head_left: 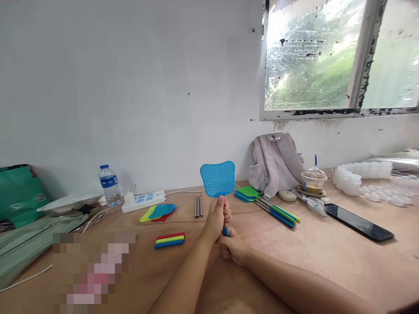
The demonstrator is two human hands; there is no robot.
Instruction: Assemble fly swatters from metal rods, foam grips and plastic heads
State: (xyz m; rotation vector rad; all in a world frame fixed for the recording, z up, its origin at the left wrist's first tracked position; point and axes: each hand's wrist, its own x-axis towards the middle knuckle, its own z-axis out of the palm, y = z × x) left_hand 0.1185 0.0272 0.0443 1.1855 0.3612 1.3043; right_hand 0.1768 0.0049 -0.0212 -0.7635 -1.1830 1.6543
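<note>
Blue swatter is upright over the table, btw. Left hand has fingers curled tight round the neck just under the mesh, right hand wrapped round the handle. Thin shaft could bend imo if hands push off-line, or slip w/ a loose hold.
</note>
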